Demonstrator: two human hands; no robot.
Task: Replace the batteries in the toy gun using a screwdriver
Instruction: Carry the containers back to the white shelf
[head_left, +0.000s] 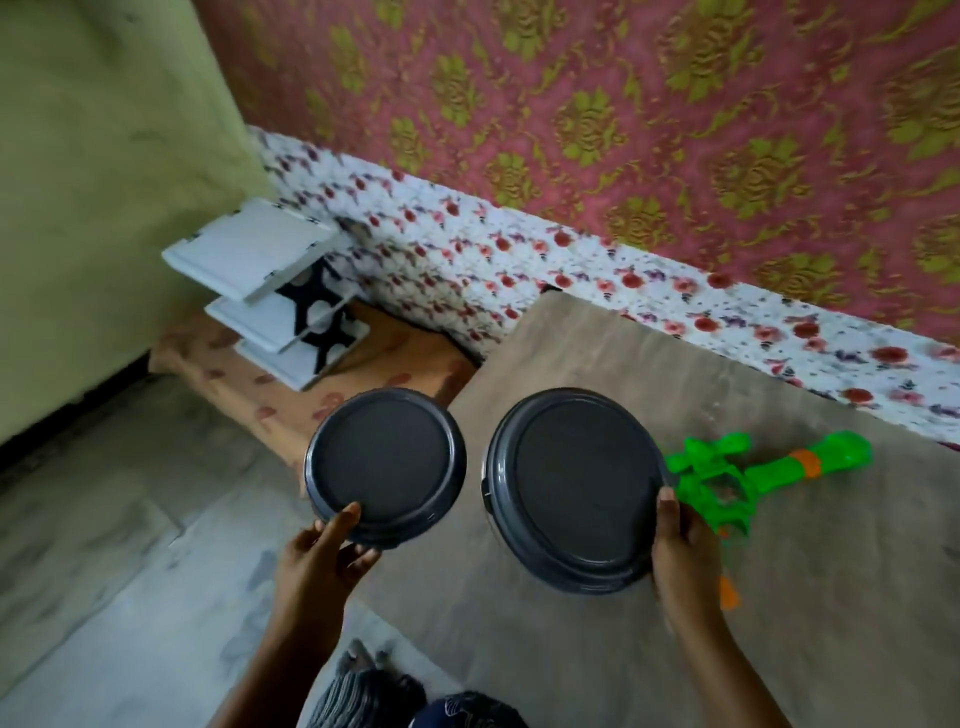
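Observation:
A bright green toy gun (737, 475) with an orange band lies on a grey-brown board (779, 623) at the right. My left hand (327, 551) grips the near rim of a round dark grey plate (384, 462), held up left of the board. My right hand (680, 551) grips the right rim of a second, larger dark grey plate (571, 493), held over the board next to the gun. An orange piece (727, 592) shows beside my right wrist. No screwdriver or batteries are visible.
A bed edge with a floral white sheet (519, 260) and a pink-and-gold cover (623, 104) runs behind the board. A white tiered shelf (270, 291) stands on an orange mat at the left, by a pale green wall. Grey floor tiles (104, 545) lie at the lower left.

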